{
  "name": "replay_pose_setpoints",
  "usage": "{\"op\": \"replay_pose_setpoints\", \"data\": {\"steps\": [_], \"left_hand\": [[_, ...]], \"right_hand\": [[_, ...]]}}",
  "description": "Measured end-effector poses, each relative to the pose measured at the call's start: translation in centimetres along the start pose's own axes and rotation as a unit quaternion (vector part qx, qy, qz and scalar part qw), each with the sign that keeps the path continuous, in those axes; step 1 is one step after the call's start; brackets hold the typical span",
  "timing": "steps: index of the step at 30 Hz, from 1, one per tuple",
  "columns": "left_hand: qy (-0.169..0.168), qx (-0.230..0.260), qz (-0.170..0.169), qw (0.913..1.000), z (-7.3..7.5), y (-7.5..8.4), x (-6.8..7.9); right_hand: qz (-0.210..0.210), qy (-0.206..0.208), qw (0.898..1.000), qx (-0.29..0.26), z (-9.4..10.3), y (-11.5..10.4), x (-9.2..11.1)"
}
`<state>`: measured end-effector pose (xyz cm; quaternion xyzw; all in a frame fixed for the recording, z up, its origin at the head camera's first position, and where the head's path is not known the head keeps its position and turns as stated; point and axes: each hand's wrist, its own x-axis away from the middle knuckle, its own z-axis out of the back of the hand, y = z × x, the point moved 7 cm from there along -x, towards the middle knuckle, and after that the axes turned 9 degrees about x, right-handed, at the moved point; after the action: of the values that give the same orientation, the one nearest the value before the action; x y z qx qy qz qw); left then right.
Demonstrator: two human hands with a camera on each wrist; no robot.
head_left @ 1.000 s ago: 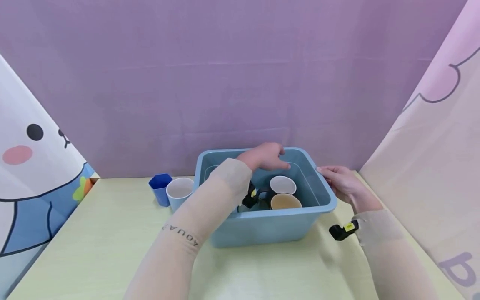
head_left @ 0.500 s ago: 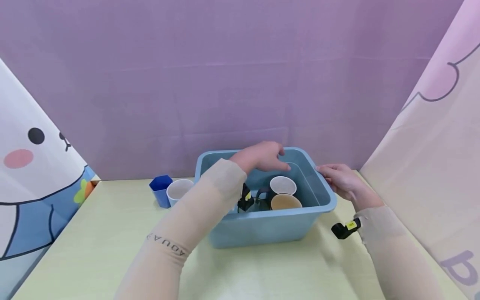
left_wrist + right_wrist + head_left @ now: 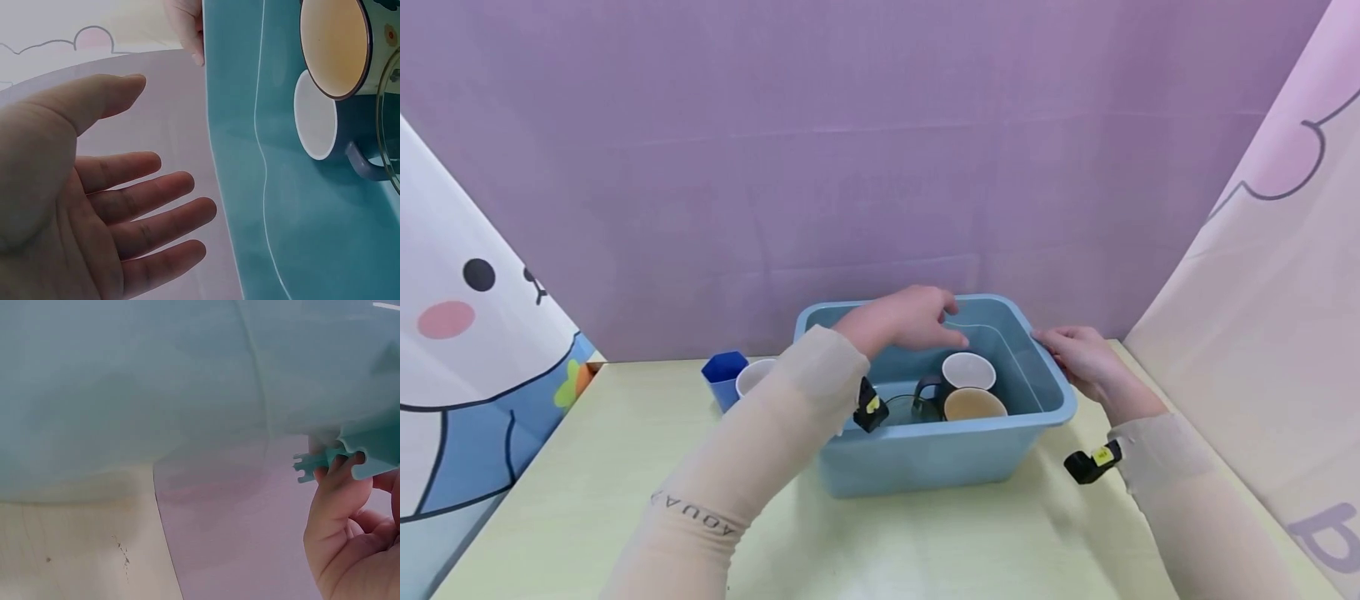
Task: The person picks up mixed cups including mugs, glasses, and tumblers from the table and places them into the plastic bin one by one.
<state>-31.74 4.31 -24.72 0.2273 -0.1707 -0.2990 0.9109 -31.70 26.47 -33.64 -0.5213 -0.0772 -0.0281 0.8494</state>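
Observation:
A light blue plastic bin point(image 3: 917, 462) stands on the table. My left hand point(image 3: 910, 321) is held over its back part with nothing in it; in the left wrist view the palm and spread fingers point(image 3: 156, 228) show. At the bin's right side, my right hand point(image 3: 1086, 362) grips the rim, and the right wrist view has its fingers curled under the edge. Inside the bin are a dark mug with a white interior point(image 3: 968, 371), a cream-lined mug point(image 3: 976, 404) with a flower print, and a clear glass piece point(image 3: 904, 409). My left forearm hides the bin's left part.
Left of the bin stand a blue angular cup point(image 3: 724, 379) and a white-lined cup point(image 3: 752, 377), the latter partly behind my left sleeve. A purple curtain point(image 3: 880, 150) hangs behind the table point(image 3: 925, 542), with printed curtains on both sides.
My left hand and forearm have shifted slightly left over the bin, covering more of the white-lined cup and uncovering the glass piece. The right hand stays at the rim.

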Motion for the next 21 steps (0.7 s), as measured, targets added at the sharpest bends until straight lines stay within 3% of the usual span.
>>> {"op": "replay_pose_setpoints", "data": {"steps": [10,21], "left_hand": [[-0.002,-0.015,-0.002,0.9999,0.3,-0.9,1.3],[0.009,0.004,0.005,0.9999,0.1,-2.2,2.6]], "right_hand": [[0.009,0.003,1.000,-0.004,0.0,0.1,0.1],[0.009,0.004,1.000,-0.011,-0.1,0.1,0.1]]}}
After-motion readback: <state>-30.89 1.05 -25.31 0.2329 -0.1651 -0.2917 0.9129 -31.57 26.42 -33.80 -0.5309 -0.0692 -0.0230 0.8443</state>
